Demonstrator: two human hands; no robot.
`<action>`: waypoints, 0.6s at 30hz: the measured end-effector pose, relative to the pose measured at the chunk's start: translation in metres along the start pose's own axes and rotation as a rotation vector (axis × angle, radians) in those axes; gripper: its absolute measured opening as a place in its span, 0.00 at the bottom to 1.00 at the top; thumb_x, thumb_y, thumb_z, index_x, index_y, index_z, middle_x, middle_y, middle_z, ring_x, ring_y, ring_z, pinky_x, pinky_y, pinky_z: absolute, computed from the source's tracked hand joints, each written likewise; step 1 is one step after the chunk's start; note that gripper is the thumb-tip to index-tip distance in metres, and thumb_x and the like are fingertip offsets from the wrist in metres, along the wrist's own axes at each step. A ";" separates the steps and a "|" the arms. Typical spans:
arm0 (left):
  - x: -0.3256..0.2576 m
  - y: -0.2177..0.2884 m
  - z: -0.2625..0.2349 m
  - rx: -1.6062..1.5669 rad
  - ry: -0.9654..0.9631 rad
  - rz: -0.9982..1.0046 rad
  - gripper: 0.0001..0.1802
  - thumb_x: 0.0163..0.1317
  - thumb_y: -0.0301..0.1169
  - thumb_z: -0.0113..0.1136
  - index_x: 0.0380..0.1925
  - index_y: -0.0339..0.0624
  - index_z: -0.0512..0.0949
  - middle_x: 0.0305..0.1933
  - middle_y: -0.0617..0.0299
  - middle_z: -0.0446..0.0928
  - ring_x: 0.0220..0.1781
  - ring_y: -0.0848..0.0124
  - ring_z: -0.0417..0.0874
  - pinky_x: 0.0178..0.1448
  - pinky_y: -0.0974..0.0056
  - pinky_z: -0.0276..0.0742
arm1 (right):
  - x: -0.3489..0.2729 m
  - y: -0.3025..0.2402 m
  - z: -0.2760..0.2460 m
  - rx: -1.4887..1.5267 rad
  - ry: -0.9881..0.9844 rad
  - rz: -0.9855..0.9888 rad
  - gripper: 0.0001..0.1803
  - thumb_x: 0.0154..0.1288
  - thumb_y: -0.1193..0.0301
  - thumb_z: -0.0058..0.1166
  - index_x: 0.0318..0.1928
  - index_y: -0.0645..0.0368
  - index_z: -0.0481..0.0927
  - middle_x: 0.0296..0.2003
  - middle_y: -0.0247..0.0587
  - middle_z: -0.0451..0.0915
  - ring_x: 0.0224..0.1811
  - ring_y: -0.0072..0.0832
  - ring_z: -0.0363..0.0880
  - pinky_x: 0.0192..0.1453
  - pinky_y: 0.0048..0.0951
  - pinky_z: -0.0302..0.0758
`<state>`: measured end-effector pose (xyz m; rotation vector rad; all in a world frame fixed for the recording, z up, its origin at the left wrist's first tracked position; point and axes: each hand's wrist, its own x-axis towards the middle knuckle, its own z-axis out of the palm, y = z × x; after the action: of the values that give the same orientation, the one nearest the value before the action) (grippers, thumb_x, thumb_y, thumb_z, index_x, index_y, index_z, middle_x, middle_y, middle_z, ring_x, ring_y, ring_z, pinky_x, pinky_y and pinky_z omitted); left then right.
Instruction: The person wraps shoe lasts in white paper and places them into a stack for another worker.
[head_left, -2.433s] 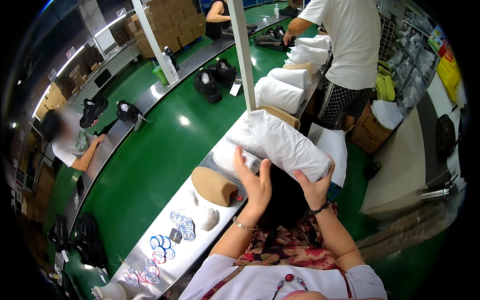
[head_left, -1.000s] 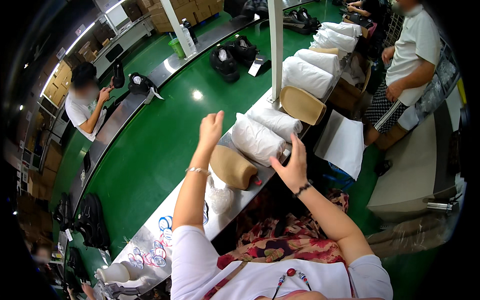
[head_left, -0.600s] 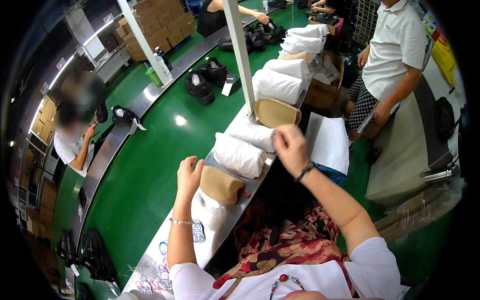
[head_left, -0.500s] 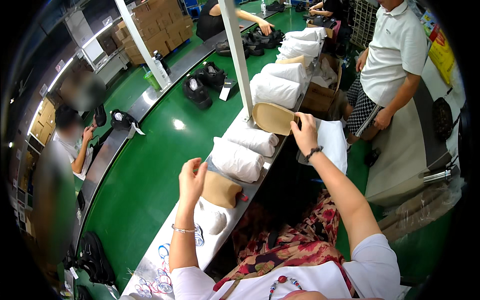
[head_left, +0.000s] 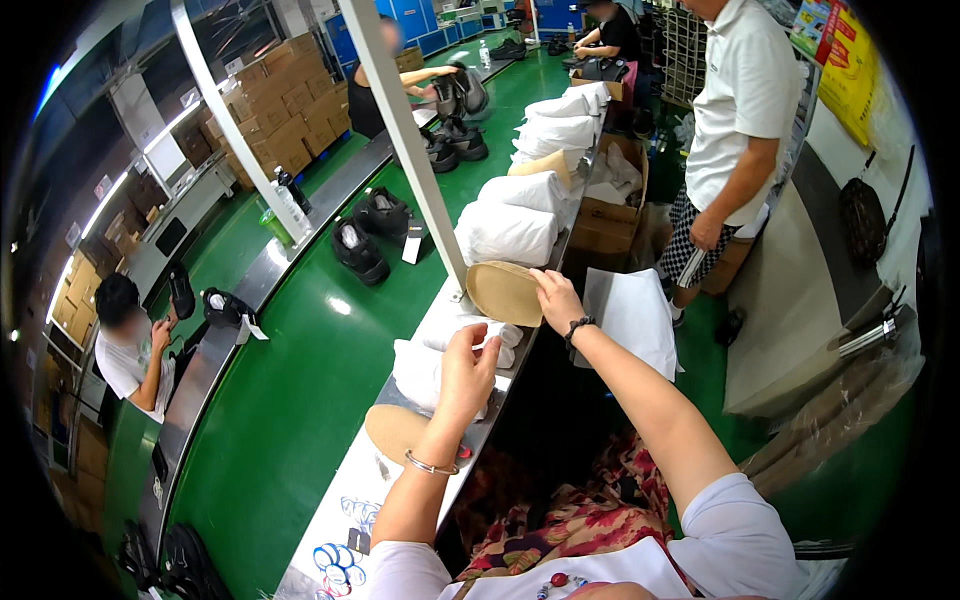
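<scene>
The person's left hand [head_left: 468, 368] rests on a white wrapped bundle [head_left: 425, 375] lying on the long counter [head_left: 350, 500], fingers curled over its top edge in a loose grip that presses rather than encloses it. The right hand [head_left: 556, 296] reaches farther up the counter and pinches the near edge of a tan oval insole board [head_left: 503, 292], thumb and fingers closed on its rim. That board lies tilted against a slanted white post [head_left: 405, 140], its long axis running across the counter from the post toward the right hand. A second tan oval board [head_left: 397, 432] lies flat just below the left wrist, partly hidden by the forearm. More white bundles [head_left: 507, 233] are lined up along the counter beyond the post. A sheet of white paper [head_left: 635, 318] hangs off the counter's right side, just beside the right forearm. Black shoes [head_left: 358, 250] stand on the green belt [head_left: 300, 380] to the left. Another person in a white shirt [head_left: 745, 95] stands well apart to the right, beside a cardboard box [head_left: 605, 225].
</scene>
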<state>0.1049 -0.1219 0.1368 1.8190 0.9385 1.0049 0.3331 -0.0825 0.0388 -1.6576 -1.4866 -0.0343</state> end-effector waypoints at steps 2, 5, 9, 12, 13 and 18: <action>0.006 -0.002 0.014 0.026 0.018 -0.019 0.18 0.61 0.30 0.56 0.47 0.28 0.70 0.41 0.49 0.77 0.41 0.65 0.79 0.44 0.66 0.75 | -0.007 -0.012 -0.003 -0.052 0.002 0.027 0.21 0.58 0.76 0.45 0.54 0.56 0.71 0.45 0.49 0.72 0.50 0.48 0.69 0.55 0.40 0.69; 0.030 -0.028 0.039 0.023 0.029 -0.060 0.23 0.61 0.33 0.57 0.48 0.24 0.67 0.41 0.49 0.77 0.41 0.66 0.79 0.45 0.67 0.75 | -0.017 -0.016 -0.006 -0.089 0.049 -0.004 0.23 0.56 0.76 0.47 0.55 0.55 0.71 0.46 0.50 0.72 0.52 0.47 0.68 0.56 0.40 0.69; 0.082 -0.071 0.071 -0.010 0.119 -0.222 0.21 0.61 0.35 0.56 0.42 0.23 0.68 0.35 0.50 0.76 0.36 0.67 0.79 0.39 0.66 0.76 | -0.027 -0.030 -0.006 -0.081 0.091 -0.034 0.21 0.59 0.74 0.48 0.54 0.58 0.72 0.47 0.52 0.72 0.51 0.46 0.69 0.56 0.38 0.69; 0.109 -0.077 0.091 -0.182 0.102 -0.461 0.17 0.61 0.34 0.54 0.37 0.26 0.70 0.31 0.52 0.75 0.31 0.66 0.79 0.31 0.66 0.77 | -0.028 -0.019 -0.010 -0.043 0.092 -0.045 0.20 0.59 0.71 0.49 0.53 0.58 0.73 0.47 0.53 0.72 0.51 0.47 0.69 0.55 0.39 0.69; 0.113 -0.072 0.095 -0.248 0.090 -0.548 0.16 0.61 0.33 0.54 0.35 0.26 0.70 0.30 0.52 0.74 0.29 0.66 0.79 0.28 0.65 0.77 | -0.026 -0.015 -0.012 -0.023 0.093 -0.052 0.19 0.59 0.69 0.50 0.53 0.58 0.74 0.47 0.54 0.72 0.51 0.48 0.69 0.54 0.39 0.69; 0.122 -0.084 0.103 -0.535 0.090 -0.560 0.14 0.62 0.33 0.51 0.32 0.28 0.71 0.27 0.52 0.74 0.24 0.64 0.79 0.27 0.65 0.79 | 0.016 0.005 -0.014 0.253 -0.147 0.255 0.11 0.55 0.64 0.54 0.36 0.54 0.81 0.31 0.53 0.77 0.37 0.45 0.76 0.45 0.36 0.74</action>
<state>0.2282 -0.0154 0.0597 0.9969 1.0323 0.8707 0.3492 -0.0780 0.0532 -1.6540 -1.3129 0.4067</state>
